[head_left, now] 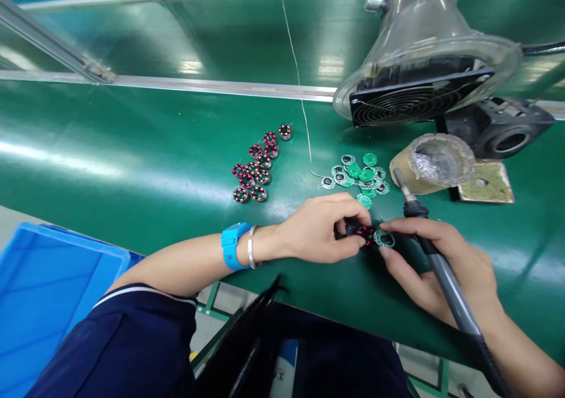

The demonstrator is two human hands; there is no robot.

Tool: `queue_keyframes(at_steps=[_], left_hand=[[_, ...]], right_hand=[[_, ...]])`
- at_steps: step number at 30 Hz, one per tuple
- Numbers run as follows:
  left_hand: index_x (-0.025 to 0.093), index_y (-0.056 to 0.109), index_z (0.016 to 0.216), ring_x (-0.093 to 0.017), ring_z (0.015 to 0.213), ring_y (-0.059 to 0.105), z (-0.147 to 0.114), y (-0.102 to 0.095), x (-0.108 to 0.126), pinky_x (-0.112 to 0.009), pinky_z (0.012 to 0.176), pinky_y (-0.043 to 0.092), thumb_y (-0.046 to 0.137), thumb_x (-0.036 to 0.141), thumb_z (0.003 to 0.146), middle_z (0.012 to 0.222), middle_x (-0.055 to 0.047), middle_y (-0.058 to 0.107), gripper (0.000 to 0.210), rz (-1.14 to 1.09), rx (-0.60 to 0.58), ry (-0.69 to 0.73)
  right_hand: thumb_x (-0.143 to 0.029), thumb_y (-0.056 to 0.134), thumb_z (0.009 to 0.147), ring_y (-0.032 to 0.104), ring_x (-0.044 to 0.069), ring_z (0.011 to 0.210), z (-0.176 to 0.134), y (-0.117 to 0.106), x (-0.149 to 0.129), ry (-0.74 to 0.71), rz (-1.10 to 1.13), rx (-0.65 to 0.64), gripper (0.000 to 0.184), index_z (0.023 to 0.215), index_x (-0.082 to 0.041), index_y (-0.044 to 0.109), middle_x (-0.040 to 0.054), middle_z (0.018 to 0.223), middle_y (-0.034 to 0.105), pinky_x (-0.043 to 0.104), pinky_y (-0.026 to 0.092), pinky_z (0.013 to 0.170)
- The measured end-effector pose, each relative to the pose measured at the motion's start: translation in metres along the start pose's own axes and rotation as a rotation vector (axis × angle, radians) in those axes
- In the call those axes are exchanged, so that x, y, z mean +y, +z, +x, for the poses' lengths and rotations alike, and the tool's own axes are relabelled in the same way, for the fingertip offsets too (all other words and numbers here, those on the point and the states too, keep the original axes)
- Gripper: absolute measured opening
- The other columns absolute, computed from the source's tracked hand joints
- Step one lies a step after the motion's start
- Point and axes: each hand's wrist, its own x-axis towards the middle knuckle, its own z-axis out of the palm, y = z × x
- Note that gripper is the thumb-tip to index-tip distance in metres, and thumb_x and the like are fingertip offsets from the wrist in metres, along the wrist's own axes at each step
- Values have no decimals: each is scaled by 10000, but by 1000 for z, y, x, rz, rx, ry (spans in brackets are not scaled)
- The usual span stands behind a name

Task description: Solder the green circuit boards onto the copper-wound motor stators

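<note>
Near the table's front edge, my left hand (324, 228) pinches a small motor stator coil (365, 234) with red-and-dark windings. Right beside the coil, my right hand (445, 262) grips a round green circuit board (384, 238) by its edge between thumb and forefinger. A soldering iron (445, 274) also lies across that hand, its tip (401, 180) pointing up and away. Coil and board are close together; whether they touch I cannot tell. Beyond my hands lies a loose pile of green circuit boards (366, 175). To the left of it stand several copper-wound stator coils (263, 176).
A fume extractor fan (419, 98) hangs at the back right. Below it are a cup with a silvery inside (399, 162), a black iron stand (498, 127) and a yellowish sponge (485, 183). Solder wire (304, 115) hangs down to the boards. A blue bin (66, 304) sits at left.
</note>
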Motion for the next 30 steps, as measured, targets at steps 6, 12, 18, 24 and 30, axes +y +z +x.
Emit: queue_keyframes(at_steps=[6, 12, 18, 24, 30], left_hand=[[173, 704, 872, -92, 716, 612, 4, 5, 5, -197, 632, 484, 620, 190, 831, 863, -1, 693, 95, 115, 8, -12], [161, 677, 819, -88, 676, 639, 8, 2, 7, -193, 598, 488, 664, 145, 782, 789, 14, 679, 43, 18, 11, -129], [161, 645, 966, -110, 781, 677, 5, -13, -8, -218, 698, 579, 690, 150, 802, 919, -23, 697, 170, -181, -110, -83], [203, 667, 1027, -175, 1080, 642, 2, -11, -3, -297, 985, 500, 625, 256, 928, 1125, -48, 703, 120, 235, -194, 192], [208, 663, 927, -188, 950, 619, 11, 2, 11, -292, 805, 492, 606, 299, 945, 1014, -31, 723, 109, 597, -235, 162]], right_hand=[[-308, 690, 887, 707, 138, 826, 0, 4, 0, 34, 65, 20, 260, 1125, -248, 603, 4, 997, 718, 215, 553, 707], [-277, 740, 852, 710, 159, 929, -3, 13, -2, 15, 103, 80, 310, 1119, -255, 585, -8, 1023, 726, 248, 569, 820], [-283, 730, 861, 706, 160, 863, 0, 21, -4, -31, 35, 49, 295, 1130, -255, 612, 0, 1018, 722, 259, 567, 754], [-259, 729, 862, 698, 137, 773, -1, 19, 0, -59, 14, 35, 322, 1161, -254, 609, 0, 1003, 724, 244, 562, 702], [-245, 679, 861, 719, 214, 955, -4, 13, 7, -104, 12, -6, 393, 1233, -256, 553, 48, 1196, 698, 324, 607, 774]])
